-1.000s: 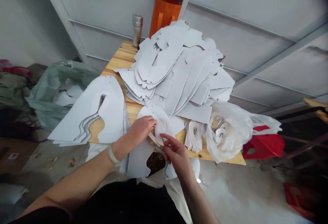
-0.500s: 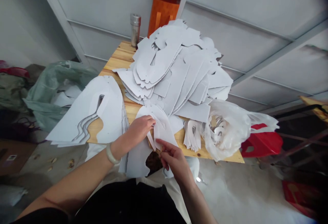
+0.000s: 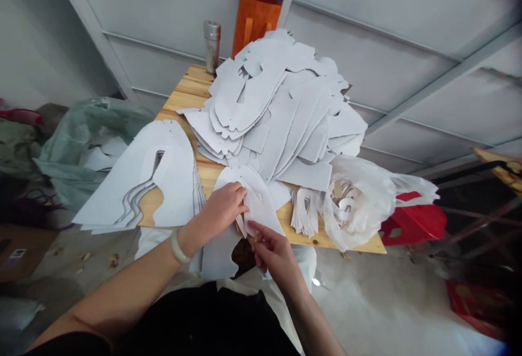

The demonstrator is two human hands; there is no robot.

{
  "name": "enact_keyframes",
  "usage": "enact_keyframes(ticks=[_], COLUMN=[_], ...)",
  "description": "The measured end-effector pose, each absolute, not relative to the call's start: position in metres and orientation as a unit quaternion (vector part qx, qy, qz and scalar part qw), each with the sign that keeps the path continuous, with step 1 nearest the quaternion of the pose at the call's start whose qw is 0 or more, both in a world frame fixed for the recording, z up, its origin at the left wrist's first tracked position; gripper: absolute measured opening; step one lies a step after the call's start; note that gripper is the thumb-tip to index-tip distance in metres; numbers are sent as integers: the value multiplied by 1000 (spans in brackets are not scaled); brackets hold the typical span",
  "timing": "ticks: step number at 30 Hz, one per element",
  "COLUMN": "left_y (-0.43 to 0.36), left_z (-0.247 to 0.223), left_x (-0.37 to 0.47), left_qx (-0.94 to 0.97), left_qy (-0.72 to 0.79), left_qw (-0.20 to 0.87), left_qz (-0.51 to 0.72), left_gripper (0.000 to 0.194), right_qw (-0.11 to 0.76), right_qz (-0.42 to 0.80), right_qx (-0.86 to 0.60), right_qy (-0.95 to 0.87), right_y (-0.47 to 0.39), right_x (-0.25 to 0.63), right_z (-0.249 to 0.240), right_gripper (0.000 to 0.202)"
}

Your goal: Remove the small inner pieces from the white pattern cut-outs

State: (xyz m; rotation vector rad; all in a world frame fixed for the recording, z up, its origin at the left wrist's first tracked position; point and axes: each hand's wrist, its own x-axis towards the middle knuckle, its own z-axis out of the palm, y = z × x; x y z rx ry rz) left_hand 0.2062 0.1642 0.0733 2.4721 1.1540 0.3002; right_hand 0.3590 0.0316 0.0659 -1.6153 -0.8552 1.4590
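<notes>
A white shoe-upper-shaped cutout (image 3: 261, 206) lies before me, overhanging the table's front edge. My left hand (image 3: 226, 204) rests on it from the left, fingers bunched at a narrow pale strip (image 3: 241, 225) near its central opening. My right hand (image 3: 271, 244) grips the lower side of that opening, its index finger laid along the white material and its other fingers curled. What sits under the fingertips is partly hidden. To the left lies a fanned stack of larger matching cutouts (image 3: 175, 155).
A heap of white cutouts (image 3: 281, 111) covers the table's back. Small U-shaped strips (image 3: 305, 212) lie to the right, beside a clear plastic bag (image 3: 367, 198) of more strips. Behind stand a metal flask (image 3: 212, 46) and an orange bag (image 3: 256, 16). A red stool (image 3: 424, 225) stands at right.
The left fingers have shifted slightly along the strip, whose lower end now sits a little closer to the right hand. The right hand keeps nearly the same place; the view has turned slightly.
</notes>
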Motion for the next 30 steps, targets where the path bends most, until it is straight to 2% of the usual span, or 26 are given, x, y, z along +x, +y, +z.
enact_keyframes(ticks=[11,19,23,30], left_y=[164,161,160,160], left_z=[81,75,74,77], left_x=[205,204,204,204], left_qx=[891,906,909,903], left_qy=[401,389,384,394], left_qw=[199,147,139,161], left_qz=[80,74,82,63], left_gripper=[30,43,45,48], right_qw=[389,390,368,336], right_qz=[578,582,591,595], right_qx=[-644,-637,-642,-648], right_qy=[-315,-321,-321,-337], right_y=[7,-6,-15,-29], right_x=[356,354,350,352], right_z=[67,67,78,81], right_gripper=[63,58,50,52])
